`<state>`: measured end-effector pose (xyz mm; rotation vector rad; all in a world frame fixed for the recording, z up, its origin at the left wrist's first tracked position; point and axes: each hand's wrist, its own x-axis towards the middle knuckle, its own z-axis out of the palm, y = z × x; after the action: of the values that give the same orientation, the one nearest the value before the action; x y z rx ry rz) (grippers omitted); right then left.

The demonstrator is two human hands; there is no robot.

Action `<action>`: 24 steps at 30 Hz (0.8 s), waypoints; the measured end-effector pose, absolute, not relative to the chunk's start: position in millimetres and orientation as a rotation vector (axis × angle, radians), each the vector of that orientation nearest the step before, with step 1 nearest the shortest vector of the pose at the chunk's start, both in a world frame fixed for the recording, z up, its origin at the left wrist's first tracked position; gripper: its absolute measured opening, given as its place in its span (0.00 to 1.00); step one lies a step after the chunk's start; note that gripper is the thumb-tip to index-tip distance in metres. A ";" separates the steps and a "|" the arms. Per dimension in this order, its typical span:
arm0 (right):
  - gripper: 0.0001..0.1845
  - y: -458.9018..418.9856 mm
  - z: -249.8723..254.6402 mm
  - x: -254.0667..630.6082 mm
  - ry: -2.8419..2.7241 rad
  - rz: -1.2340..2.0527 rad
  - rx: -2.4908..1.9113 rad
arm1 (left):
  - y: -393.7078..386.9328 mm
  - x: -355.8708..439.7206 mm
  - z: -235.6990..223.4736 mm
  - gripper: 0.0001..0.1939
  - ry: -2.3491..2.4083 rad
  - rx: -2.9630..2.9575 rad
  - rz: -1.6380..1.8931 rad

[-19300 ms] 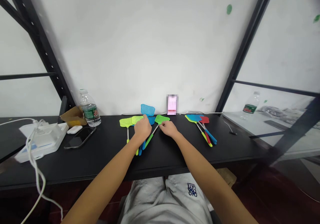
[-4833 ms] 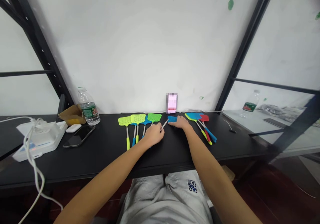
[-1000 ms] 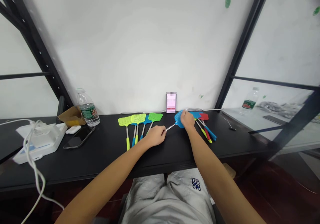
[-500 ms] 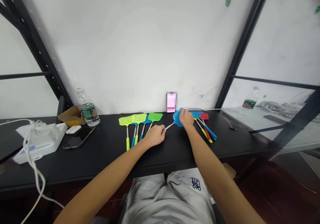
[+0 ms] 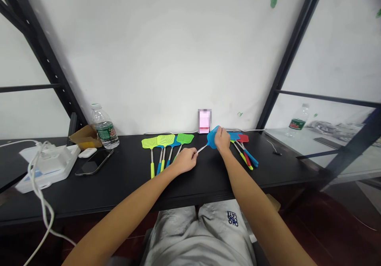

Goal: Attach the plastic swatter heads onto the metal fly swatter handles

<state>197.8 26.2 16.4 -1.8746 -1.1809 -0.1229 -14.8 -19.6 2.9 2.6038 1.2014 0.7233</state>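
Between my hands a blue fly swatter point(image 5: 212, 137) is held tilted above the black tabletop. My left hand point(image 5: 186, 160) is closed around its lower end, where a short length of metal rod shows; the grip itself is hidden. With bent fingers my right hand point(image 5: 222, 139) grasps the right edge of the blue mesh head. Left of them lies a row of several fly swatters, among them a yellow one point(image 5: 149, 143) and a green one point(image 5: 185, 138). Beyond my right hand rests another group with a red fly swatter point(image 5: 243, 138) and blue ones, their handles pointing toward me.
A phone point(image 5: 204, 121) with a lit screen leans on the wall. To the left stand a water bottle point(image 5: 105, 128), a cardboard box point(image 5: 85, 137), a dark phone point(image 5: 94, 163) and a white power strip point(image 5: 59, 177) with cables. A short black-tipped cable point(image 5: 276, 153) lies right.
The blue swatter's head has turned and risen slightly in my right hand. My left hand keeps its hold in nearly the same place.
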 end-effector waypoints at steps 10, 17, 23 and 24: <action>0.27 21.0 19.9 192.2 -1.112 -0.254 -1.791 | -19.7 -12.4 5.9 0.14 1.066 2.482 0.775; 0.28 20.9 18.7 192.2 -1.104 -0.271 -1.728 | -21.4 -10.1 10.6 0.14 0.998 2.354 0.708; 0.28 19.7 20.5 191.1 -1.164 -0.241 -1.791 | -22.2 -10.7 7.0 0.14 1.032 2.447 0.795; 0.28 19.6 20.7 191.2 -1.170 -0.240 -1.806 | -22.0 -10.9 6.0 0.14 1.054 2.460 0.793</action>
<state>191.2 19.6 20.7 -1.8056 -1.1698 -0.2395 -10.9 -22.0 6.0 2.4598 1.0537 0.7933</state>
